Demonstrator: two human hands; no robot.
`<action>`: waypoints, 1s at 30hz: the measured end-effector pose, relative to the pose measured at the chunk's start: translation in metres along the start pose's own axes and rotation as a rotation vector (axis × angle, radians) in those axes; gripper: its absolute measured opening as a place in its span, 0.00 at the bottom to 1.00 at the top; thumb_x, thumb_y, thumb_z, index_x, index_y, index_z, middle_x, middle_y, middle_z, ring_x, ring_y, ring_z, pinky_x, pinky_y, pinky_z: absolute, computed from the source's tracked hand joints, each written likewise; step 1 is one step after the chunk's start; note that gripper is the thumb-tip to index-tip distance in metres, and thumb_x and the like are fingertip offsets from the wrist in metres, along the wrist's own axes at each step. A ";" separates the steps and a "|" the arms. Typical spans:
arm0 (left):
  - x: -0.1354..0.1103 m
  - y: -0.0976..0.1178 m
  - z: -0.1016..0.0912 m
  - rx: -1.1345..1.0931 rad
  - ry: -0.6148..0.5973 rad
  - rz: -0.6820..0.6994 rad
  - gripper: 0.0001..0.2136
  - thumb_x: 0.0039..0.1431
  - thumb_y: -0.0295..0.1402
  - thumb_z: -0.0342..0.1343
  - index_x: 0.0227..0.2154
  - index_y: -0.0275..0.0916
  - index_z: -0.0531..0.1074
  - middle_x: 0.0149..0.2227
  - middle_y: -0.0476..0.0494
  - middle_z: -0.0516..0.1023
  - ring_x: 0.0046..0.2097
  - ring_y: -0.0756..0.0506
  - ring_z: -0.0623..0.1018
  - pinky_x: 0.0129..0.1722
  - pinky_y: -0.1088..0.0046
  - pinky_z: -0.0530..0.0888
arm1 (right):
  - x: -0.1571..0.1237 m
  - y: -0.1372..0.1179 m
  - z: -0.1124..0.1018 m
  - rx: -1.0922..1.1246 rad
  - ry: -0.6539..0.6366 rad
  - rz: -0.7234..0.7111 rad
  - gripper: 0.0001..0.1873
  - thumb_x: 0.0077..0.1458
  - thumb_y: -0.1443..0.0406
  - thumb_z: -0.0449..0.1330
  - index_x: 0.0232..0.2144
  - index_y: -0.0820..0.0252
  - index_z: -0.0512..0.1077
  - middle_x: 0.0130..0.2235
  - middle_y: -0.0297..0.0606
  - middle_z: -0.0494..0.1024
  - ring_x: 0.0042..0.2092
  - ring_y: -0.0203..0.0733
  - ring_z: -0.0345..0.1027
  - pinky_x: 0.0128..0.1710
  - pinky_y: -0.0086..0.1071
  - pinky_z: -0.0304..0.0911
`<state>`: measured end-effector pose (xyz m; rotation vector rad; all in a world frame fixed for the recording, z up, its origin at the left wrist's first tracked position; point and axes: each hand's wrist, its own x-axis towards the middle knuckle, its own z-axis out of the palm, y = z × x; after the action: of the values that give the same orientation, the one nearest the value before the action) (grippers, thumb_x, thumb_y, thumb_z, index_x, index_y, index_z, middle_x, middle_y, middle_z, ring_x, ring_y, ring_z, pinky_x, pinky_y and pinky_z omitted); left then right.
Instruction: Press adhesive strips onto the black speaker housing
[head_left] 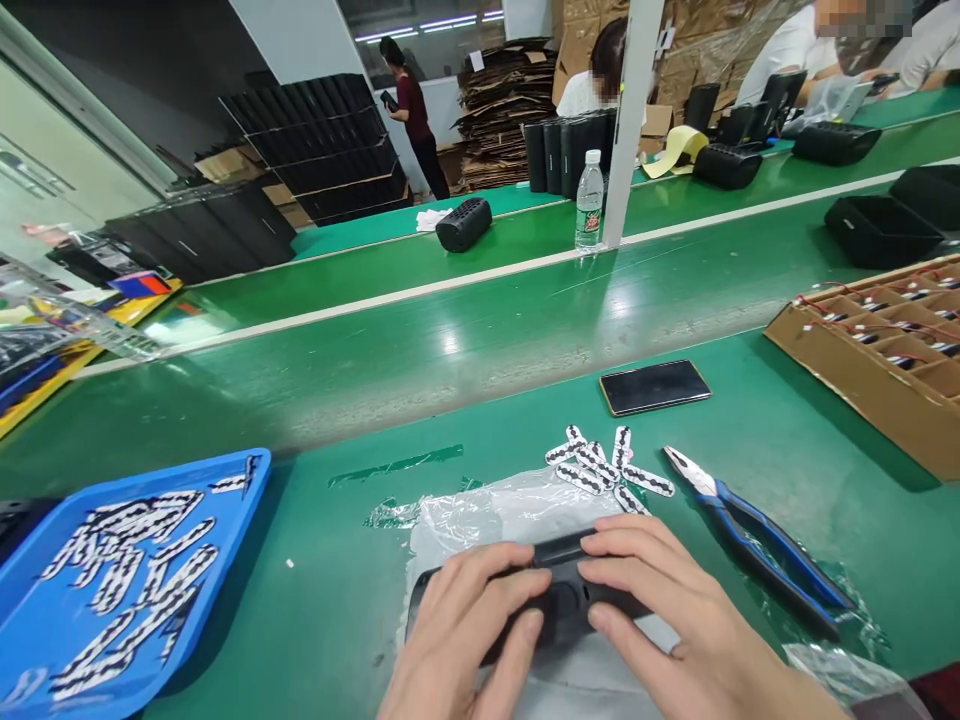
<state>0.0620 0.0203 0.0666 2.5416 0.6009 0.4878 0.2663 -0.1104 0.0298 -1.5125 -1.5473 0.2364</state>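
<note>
A black plastic housing (559, 606) lies in front of me on a pale plastic sheet (480, 515). My left hand (480, 620) grips its left part, fingers over the top and thumb on the near side. On its right part, my right hand (652, 600) holds on with fingers and thumb pressed to the surface. Both hands cover much of it. Several white strips with black wavy markings (581, 478) lie just beyond the sheet. To the right rest pliers (750, 545) with blue and black handles, jaws pointing away from me.
A blue tray (232, 550) of similar strips stands left. A phone (655, 388) lies beyond the strips. At right is a divided cardboard box (862, 385) with wired parts. Past the belt (450, 345) stand a water bottle (590, 203) and a black housing (464, 225); people work behind.
</note>
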 end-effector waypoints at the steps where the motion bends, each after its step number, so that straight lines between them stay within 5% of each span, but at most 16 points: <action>1: 0.007 -0.002 -0.002 -0.032 -0.087 0.059 0.13 0.76 0.31 0.50 0.57 0.52 0.71 0.58 0.49 0.73 0.58 0.47 0.73 0.57 0.74 0.71 | 0.001 -0.001 -0.001 0.016 -0.006 0.017 0.13 0.64 0.74 0.61 0.49 0.60 0.77 0.52 0.45 0.79 0.59 0.47 0.69 0.60 0.38 0.73; 6: 0.041 -0.003 -0.013 -0.183 -0.448 0.049 0.11 0.76 0.28 0.48 0.50 0.52 0.72 0.53 0.50 0.74 0.56 0.47 0.74 0.56 0.73 0.76 | 0.005 -0.003 -0.007 0.099 -0.002 0.047 0.13 0.63 0.75 0.62 0.48 0.59 0.78 0.51 0.40 0.81 0.57 0.43 0.70 0.61 0.35 0.69; 12: 0.062 0.003 -0.026 -0.271 -0.635 -0.029 0.10 0.77 0.28 0.44 0.47 0.51 0.68 0.52 0.51 0.72 0.55 0.48 0.73 0.58 0.73 0.73 | 0.005 -0.005 -0.008 0.150 0.009 0.065 0.14 0.62 0.75 0.63 0.48 0.60 0.79 0.51 0.40 0.81 0.57 0.42 0.71 0.62 0.32 0.69; 24: 0.076 0.011 -0.029 -0.213 -0.782 -0.038 0.10 0.77 0.27 0.45 0.44 0.46 0.70 0.51 0.50 0.69 0.55 0.47 0.70 0.56 0.72 0.69 | 0.005 -0.002 -0.008 0.162 0.014 0.054 0.13 0.62 0.75 0.64 0.47 0.60 0.80 0.51 0.38 0.81 0.58 0.38 0.70 0.65 0.25 0.63; 30: 0.072 0.005 -0.023 -0.162 -0.712 -0.014 0.09 0.76 0.27 0.49 0.43 0.49 0.71 0.50 0.54 0.72 0.52 0.47 0.72 0.54 0.69 0.67 | 0.004 -0.001 -0.007 0.148 0.009 0.044 0.12 0.64 0.73 0.63 0.48 0.61 0.79 0.51 0.38 0.81 0.57 0.37 0.70 0.65 0.24 0.62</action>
<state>0.1144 0.0604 0.1048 2.3257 0.2911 -0.3612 0.2713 -0.1103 0.0365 -1.4306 -1.4581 0.3615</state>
